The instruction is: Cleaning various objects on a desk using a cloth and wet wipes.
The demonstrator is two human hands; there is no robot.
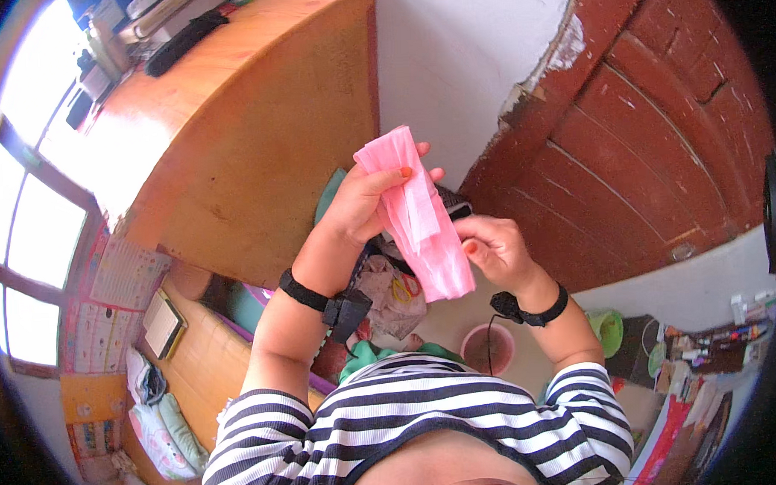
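Observation:
A folded strip of pink, crinkled sheet material, like crepe paper or thin cloth (419, 216), is held up in front of my chest. My left hand (367, 198) grips its upper part, with the thumb across the front and the fingers behind. At the strip's lower right edge is my right hand (494, 248), fingers curled and touching or nearly touching it; the fingertips are partly hidden behind the strip. Below the hands, scissors with yellow and red handles (405, 288) lie on a crumpled light cloth (384, 307).
A wooden cabinet (262, 138) with items on top stands at upper left, a worn red-brown door (647, 150) at right. A pink basin (488, 349) and a green bin (606, 332) are on the floor. Folded cloths (164, 436) lie on a wooden surface at lower left.

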